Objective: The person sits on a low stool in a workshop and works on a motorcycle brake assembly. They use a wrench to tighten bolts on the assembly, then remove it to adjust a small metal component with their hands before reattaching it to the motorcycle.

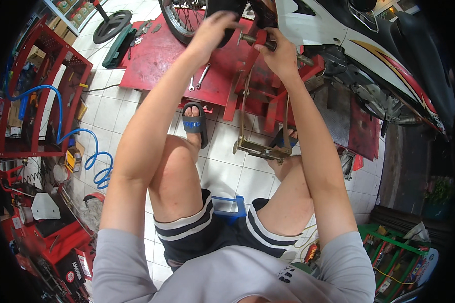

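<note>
The work looks partway through, with hands at the far end of a red stand that rises in front of the person at the near edge of the red lift platform. The right hand has its fingers closed around a threaded rod, which already sits across the top of the stand. The left hand is blurred just left of the rod's end, and I cannot tell whether it grips anything. A metal bracket hangs on long strips at the near side, above the tiled floor. What is left seems to be work at the rod, though its final fit cannot be judged. On the platform, 2 wrenches lie untouched, and a white motorcycle stands at far right.
</note>
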`<move>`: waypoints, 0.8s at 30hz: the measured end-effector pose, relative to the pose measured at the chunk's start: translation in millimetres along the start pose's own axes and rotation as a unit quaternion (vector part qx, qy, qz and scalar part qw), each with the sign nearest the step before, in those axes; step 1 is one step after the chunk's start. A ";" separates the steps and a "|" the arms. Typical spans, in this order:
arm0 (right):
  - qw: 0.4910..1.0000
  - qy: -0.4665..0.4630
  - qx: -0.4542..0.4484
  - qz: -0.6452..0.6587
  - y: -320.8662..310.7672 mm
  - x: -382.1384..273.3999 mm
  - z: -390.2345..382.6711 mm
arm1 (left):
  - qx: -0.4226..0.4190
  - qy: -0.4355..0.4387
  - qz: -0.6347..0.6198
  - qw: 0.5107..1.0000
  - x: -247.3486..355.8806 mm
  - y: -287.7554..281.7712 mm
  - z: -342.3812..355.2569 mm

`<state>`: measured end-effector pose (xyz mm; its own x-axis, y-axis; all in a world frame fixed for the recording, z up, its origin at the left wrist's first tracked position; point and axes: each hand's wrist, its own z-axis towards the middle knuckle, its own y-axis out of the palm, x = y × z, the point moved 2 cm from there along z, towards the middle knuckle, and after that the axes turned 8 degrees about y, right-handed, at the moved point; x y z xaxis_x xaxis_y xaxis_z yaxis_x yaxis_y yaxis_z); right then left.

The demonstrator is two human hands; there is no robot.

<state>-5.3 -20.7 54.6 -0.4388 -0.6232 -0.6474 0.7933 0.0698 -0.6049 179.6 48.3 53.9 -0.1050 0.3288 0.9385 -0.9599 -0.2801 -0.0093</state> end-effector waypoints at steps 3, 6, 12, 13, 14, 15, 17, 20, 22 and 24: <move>1.000 0.009 0.006 -0.007 -0.4 1.6 0.1 | -0.034 -0.002 -0.008 0.999 10.9 -10.2 3.2; 1.000 0.020 -0.001 0.004 0.6 4.4 1.6 | 0.001 -0.047 0.036 0.998 -3.4 7.9 -8.0; 0.999 0.012 -0.031 0.032 -1.0 3.8 0.0 | -0.034 0.000 -0.137 0.990 3.6 -8.6 6.9; 0.999 0.009 -0.029 0.024 -0.4 3.0 -0.3 | -0.001 -0.003 -0.071 0.997 -1.4 0.4 4.1; 1.000 0.006 -0.025 0.015 -1.0 4.5 -0.1 | 0.032 -0.006 -0.006 0.999 -2.6 6.6 0.7; 1.000 0.004 -0.021 0.006 -1.4 5.8 0.2 | 0.001 -0.041 -0.028 0.999 -3.0 9.8 -3.4; 1.000 -0.006 -0.015 0.000 -1.2 6.7 1.2 | -0.020 -0.025 -0.130 0.991 0.1 -4.8 10.4; 1.000 -0.001 -0.017 0.004 -0.5 8.8 1.6 | 0.003 -0.020 -0.102 0.995 -2.6 -4.8 9.4; 1.000 -0.002 -0.016 0.003 0.1 10.8 1.8 | 0.058 -0.053 -0.024 0.997 -7.1 13.8 -0.8; 1.000 -0.016 -0.010 -0.003 1.0 10.0 2.2 | 0.004 -0.046 -0.078 0.996 -9.6 9.7 -0.8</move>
<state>-7.9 -28.6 48.5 -0.4290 -0.6479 -0.6294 0.7824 0.0818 -0.6174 171.0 43.2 44.5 0.0698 0.2858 0.9557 -0.9604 -0.2399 0.1419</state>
